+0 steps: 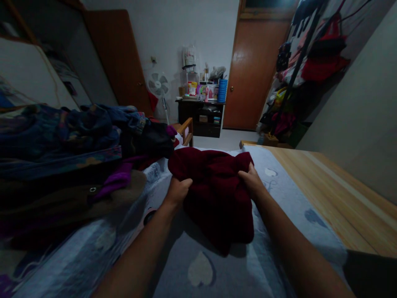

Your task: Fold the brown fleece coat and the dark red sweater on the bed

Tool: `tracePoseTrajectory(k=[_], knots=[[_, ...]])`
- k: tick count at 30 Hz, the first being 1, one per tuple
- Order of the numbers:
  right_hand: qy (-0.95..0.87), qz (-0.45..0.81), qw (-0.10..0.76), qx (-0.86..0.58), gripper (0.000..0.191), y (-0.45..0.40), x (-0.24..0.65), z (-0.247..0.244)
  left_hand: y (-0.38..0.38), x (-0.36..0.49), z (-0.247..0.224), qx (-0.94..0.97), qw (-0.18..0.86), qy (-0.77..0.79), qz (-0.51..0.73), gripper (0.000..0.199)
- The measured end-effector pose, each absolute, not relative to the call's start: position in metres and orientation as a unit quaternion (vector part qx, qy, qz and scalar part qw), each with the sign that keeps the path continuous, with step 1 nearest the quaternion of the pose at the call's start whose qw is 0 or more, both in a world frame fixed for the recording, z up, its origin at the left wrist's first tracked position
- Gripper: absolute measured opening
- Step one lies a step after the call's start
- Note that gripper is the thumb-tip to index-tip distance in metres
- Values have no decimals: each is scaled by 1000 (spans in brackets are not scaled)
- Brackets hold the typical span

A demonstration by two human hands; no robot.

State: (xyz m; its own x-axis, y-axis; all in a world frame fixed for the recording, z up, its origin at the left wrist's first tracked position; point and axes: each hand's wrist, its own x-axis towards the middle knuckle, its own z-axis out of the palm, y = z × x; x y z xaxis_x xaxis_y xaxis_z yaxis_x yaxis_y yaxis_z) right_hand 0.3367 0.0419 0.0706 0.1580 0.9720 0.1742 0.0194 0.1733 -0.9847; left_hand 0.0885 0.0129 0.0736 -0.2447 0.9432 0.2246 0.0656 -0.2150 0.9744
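Observation:
A dark red piece of clothing (217,186) hangs bunched between my two hands, over the bed. Its exact kind does not show through the folds. My left hand (179,191) grips its left edge, thumb on top and fingers hidden by the cloth. On the other side, my right hand (250,178) is closed on the right edge, near an upper corner. The lower part droops to a point just above or on the blue-grey bedsheet (173,269), which has pale heart shapes; whether it touches I cannot tell.
A big heap of clothes (62,136) covers the left side. Wooden boards (335,182) run along the right of the sheet. Past the bed stand a wooden chair (187,130), a white fan (159,85) and a dark cabinet (198,120). Bags and clothes (324,66) hang at right.

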Motion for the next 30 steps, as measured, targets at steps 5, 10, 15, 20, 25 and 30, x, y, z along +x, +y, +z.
tracePoseTrajectory(k=[5, 10, 15, 20, 25, 30], knots=[[-443, 453, 637, -439, 57, 37, 361, 118, 23, 63, 110, 433, 478, 485, 591, 12], [-406, 473, 571, -534, 26, 29, 393, 101, 33, 32, 92, 418, 568, 527, 474, 25], [-490, 431, 410, -638, 44, 14, 393, 58, 37, 11, 54, 541, 353, 643, 412, 66], [-528, 290, 408, -686, 113, 17, 364, 27, 34, 17, 51, 593, 128, 720, 337, 116], [-406, 348, 416, -735, 122, 30, 350, 10, 47, 45, 73, 645, -18, 738, 199, 103], [-405, 401, 499, -653, 74, 32, 350, 0, 95, 59, 85, 675, -24, 724, 140, 79]])
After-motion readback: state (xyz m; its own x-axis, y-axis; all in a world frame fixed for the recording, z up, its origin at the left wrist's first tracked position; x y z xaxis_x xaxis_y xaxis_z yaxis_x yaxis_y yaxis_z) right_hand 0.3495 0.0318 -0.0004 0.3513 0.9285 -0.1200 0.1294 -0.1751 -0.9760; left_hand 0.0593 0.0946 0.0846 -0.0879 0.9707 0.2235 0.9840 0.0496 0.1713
